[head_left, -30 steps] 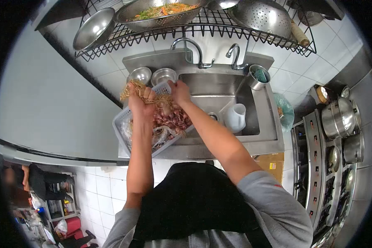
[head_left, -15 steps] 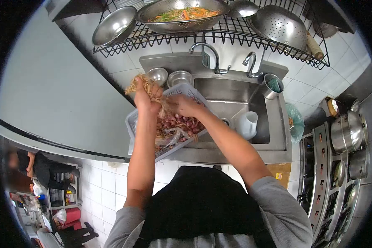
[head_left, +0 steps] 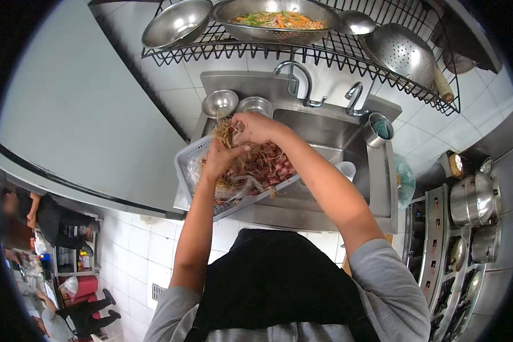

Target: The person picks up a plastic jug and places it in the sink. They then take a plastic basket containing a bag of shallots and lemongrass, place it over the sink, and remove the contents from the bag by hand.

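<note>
One broad stainless-steel sink unit [head_left: 385,191] spans mid-frame as I watch. Left of centre, on it, lies a pale grey perforated plastic basket [head_left: 242,204] with a heap of small reddish-purple bulbs [head_left: 282,165] inside, and a crumpled clear plastic bag [head_left: 246,187] towards its lower edge. Over the basket's upper part, my left hand [head_left: 221,158] grasps a straw-coloured bunch of dry stalks [head_left: 224,129]; my right hand [head_left: 257,127] curls beside it, though I can't tell whether its fingers, partly hidden, grip anything.

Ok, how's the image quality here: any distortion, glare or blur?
Head view: strong wide-angle bending, dark corners, the grey panel's lower edge curved; head view: bright highlights on the colander at upper right; head view: the left hand and right hand are readable, a far person's head blurred.
</note>
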The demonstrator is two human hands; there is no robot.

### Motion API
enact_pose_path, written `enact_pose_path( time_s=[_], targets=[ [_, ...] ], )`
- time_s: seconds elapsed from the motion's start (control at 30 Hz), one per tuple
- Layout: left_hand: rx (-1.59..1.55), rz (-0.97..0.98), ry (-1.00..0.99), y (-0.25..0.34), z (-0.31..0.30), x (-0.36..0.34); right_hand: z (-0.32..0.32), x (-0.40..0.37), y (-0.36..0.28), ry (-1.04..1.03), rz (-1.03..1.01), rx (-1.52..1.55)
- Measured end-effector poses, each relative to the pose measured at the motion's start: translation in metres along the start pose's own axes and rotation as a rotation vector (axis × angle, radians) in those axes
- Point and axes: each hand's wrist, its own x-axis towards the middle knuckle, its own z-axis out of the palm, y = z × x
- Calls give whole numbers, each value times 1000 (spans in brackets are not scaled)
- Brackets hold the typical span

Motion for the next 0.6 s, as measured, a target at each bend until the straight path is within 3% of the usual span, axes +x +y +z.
enact_pose_path(
  time_s=[0.03,0.1,0.23,0.3,0.33,0.37,0.43,0.5,0.6],
  targets=[
    [-5,1,-3,0,3,1,-1,2,-1,-25,1,37],
    [121,327,28,-1,13,2,-4,1,-4,-72,8,111],
    [-54,166,71,-9,18,7,-8,-7,-16,-52,-24,118],
    [-46,203,207,-20,14,17,-8,-11,-14,201,-164,215],
    [-46,207,206,-19,14,17,-10,-15,-8,344,-242,91],
    [-57,105,233,-18,13,15,-12,-22,-2,346,-246,89],
    [-72,13,261,-15,12,15,-14,-49,-1,353,95,222],
    [-227,188,310,-17,11,21,18,-71,21,183,326,635],
    [-475,180,337,3,20,20,85,-88,45,396,174,833]
  ],
)
